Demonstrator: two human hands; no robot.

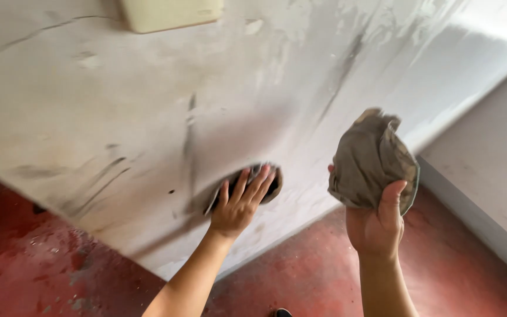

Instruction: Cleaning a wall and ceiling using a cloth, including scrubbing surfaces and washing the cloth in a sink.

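So the left hand point(239, 202) is pressing flat against the white wall point(148, 117), fingers spread out over a dark sanding pad point(268, 179) that's peeking out past the fingertips. No real grip there, just an open palm holding the pad against the plaster. The pad is sitting low on the wall, not far above where it meets the floor, with grey scuffs and streaks running around it.

The right hand point(377, 220) is hanging off the wall and gripping a crumpled grey-brown sheet of sandpaper point(372, 161); the thumb is pinching it from the front and the rest of the fingers are hidden behind it. That sheet is up in the air, near the corner where the next wall starts.

A cream switch plate point(168, 13) is sitting up top, and the floor point(300, 264) below is red.
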